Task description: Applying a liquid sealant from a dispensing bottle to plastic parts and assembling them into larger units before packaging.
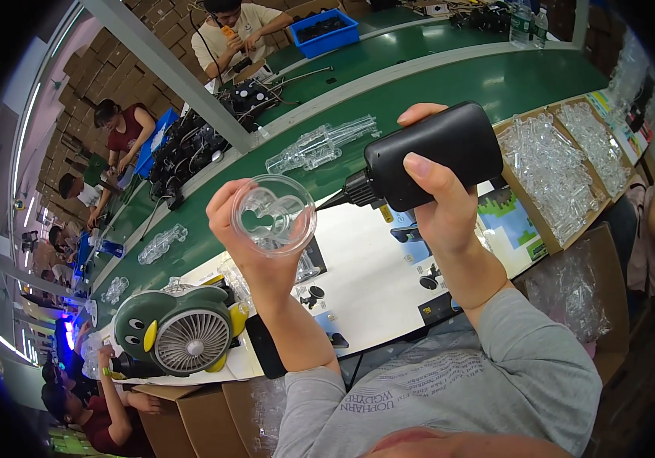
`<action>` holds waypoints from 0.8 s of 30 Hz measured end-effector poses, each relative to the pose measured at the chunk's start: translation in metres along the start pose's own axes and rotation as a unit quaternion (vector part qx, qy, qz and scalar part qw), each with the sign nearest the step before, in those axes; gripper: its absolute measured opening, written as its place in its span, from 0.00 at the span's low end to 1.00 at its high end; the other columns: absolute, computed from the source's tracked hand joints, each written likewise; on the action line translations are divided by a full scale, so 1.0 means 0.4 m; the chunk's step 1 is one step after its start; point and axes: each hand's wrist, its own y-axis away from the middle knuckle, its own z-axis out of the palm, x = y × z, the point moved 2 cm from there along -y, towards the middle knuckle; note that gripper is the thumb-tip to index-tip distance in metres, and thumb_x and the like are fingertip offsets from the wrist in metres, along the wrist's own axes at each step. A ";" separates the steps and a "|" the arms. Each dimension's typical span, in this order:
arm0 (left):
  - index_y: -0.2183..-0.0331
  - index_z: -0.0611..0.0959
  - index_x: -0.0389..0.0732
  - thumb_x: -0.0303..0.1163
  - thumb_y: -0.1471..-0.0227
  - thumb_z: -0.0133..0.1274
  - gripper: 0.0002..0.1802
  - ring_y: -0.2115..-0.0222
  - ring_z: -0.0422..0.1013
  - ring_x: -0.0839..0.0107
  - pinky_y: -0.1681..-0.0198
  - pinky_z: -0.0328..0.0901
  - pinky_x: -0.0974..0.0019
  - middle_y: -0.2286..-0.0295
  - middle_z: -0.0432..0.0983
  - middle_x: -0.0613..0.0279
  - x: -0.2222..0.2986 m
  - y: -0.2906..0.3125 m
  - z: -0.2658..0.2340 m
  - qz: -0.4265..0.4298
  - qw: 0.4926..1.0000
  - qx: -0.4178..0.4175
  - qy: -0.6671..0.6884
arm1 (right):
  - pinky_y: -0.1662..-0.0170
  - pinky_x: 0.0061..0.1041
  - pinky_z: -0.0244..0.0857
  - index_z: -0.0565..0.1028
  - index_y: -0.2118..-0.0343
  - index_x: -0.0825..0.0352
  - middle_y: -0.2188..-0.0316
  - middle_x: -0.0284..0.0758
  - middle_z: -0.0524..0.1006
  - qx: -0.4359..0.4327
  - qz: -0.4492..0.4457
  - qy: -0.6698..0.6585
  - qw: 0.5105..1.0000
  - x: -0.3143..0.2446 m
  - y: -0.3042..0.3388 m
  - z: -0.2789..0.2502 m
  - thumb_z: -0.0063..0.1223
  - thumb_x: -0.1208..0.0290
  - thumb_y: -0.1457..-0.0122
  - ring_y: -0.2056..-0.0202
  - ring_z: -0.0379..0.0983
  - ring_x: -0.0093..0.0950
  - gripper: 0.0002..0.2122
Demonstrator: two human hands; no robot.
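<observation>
In my left hand (247,256) is a clear plastic part with a round, cup-like rim (294,238), its open end turned up toward me. My fingers wrap round its side. My right hand (449,202) grips a black squeeze bottle (438,156) laid over on its side. The bottle's thin pointed nozzle (333,201) reaches left, its tip at the right edge of the clear rim; whether it touches cannot be told. Just beyond, a long clear plastic assembly (320,145) lies on the green table (419,95).
Right of me, cardboard boxes hold many small clear plastic pieces (553,172). A green penguin-shaped fan (190,340) and a black phone (265,345) sit at the left front. More clear assemblies (162,244) lie along the table. Co-workers (239,34) sit across and to the left.
</observation>
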 end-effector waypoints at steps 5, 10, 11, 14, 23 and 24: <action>0.54 0.67 0.38 0.27 0.73 0.66 0.39 0.59 0.64 0.66 0.55 0.61 0.66 0.58 0.64 0.55 -0.009 0.002 -0.013 -0.027 0.997 -0.053 -0.043 | 0.66 0.19 0.70 0.65 0.60 0.71 0.63 0.37 0.67 0.003 -0.002 -0.005 1.000 -0.002 0.000 0.000 0.52 0.75 0.58 0.68 0.71 0.23 0.19; 0.51 0.66 0.36 0.25 0.74 0.66 0.43 0.61 0.65 0.67 0.56 0.60 0.66 0.60 0.64 0.57 -0.001 0.002 0.000 -0.069 0.996 -0.051 0.031 | 0.67 0.19 0.70 0.65 0.60 0.71 0.63 0.37 0.68 0.014 -0.026 -0.011 1.000 0.000 0.000 0.003 0.52 0.75 0.58 0.69 0.71 0.23 0.19; 0.51 0.66 0.36 0.25 0.74 0.66 0.43 0.61 0.65 0.67 0.56 0.60 0.66 0.60 0.64 0.57 0.003 0.001 -0.002 -0.069 0.996 -0.050 0.030 | 0.67 0.19 0.70 0.65 0.60 0.71 0.63 0.37 0.68 0.013 -0.025 -0.011 1.000 -0.002 0.001 0.004 0.52 0.75 0.58 0.69 0.71 0.23 0.19; 0.53 0.67 0.36 0.25 0.73 0.66 0.40 0.64 0.66 0.68 0.58 0.61 0.67 0.61 0.64 0.57 0.011 0.004 -0.001 -0.037 0.996 -0.067 -0.042 | 0.67 0.19 0.70 0.65 0.60 0.71 0.63 0.37 0.67 0.010 -0.013 -0.019 1.000 -0.006 0.003 0.007 0.52 0.75 0.58 0.69 0.70 0.23 0.19; 0.58 0.69 0.36 0.23 0.68 0.64 0.31 0.64 0.67 0.67 0.58 0.62 0.67 0.64 0.67 0.55 -0.009 0.009 0.001 -0.047 0.999 -0.026 -0.002 | 0.67 0.18 0.70 0.65 0.60 0.71 0.63 0.37 0.67 0.007 -0.012 -0.006 1.000 -0.002 0.002 0.004 0.52 0.74 0.58 0.69 0.71 0.23 0.19; 0.59 0.71 0.36 0.23 0.69 0.64 0.30 0.64 0.67 0.66 0.59 0.62 0.67 0.64 0.67 0.55 -0.005 -0.001 0.000 -0.017 0.999 -0.032 -0.028 | 0.68 0.19 0.70 0.65 0.60 0.71 0.63 0.37 0.68 0.010 -0.012 -0.011 1.000 -0.001 0.001 0.004 0.52 0.74 0.58 0.69 0.70 0.23 0.19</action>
